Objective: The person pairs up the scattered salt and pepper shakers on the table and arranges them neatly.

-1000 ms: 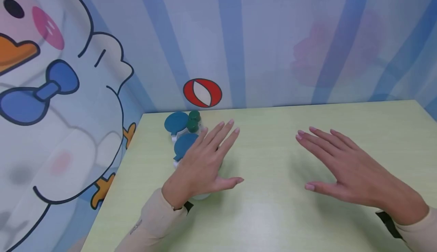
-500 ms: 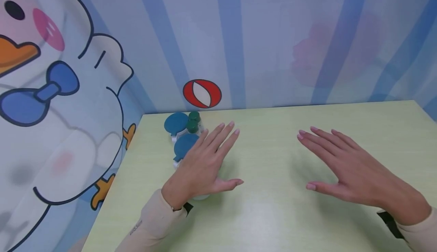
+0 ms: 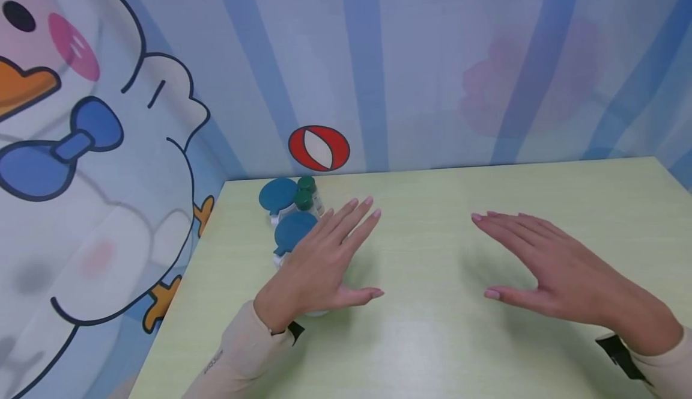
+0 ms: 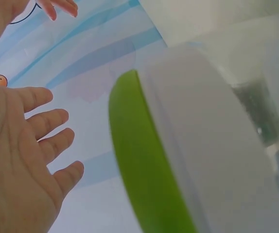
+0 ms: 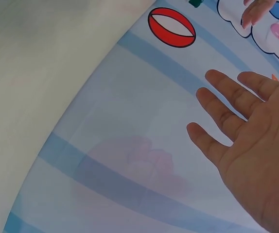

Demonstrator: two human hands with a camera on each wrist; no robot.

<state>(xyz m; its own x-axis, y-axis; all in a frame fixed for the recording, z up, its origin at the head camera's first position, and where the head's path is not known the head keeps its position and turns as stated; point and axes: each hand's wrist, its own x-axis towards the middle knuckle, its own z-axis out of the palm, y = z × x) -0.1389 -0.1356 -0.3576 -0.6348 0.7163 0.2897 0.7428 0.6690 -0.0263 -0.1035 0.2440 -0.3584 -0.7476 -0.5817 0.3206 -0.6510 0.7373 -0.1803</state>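
Observation:
My left hand [image 3: 319,264] hovers over the left part of the table, fingers straight and thumb spread, holding nothing. Below it, mostly hidden in the head view, is a container; the left wrist view shows a white body [image 4: 202,131] with a bright green lid [image 4: 139,155] close to the camera. Just beyond the hand stand two things with round blue lids [image 3: 294,229] and two small bottles with green caps [image 3: 305,199]. To the right, my right hand [image 3: 567,276] is held above the bare tabletop, palm down, fingers extended and grasping nothing.
The pale wooden table [image 3: 421,339] meets a blue striped wall [image 3: 421,74] at its back edge. A large cartoon duck [image 3: 124,219] is printed on the left wall, and a red and white ball [image 3: 319,148] on the back one.
Both hands stay over the same places. The right fingertips have dipped slightly and drawn closer together; the left fingertips have sunk a little.

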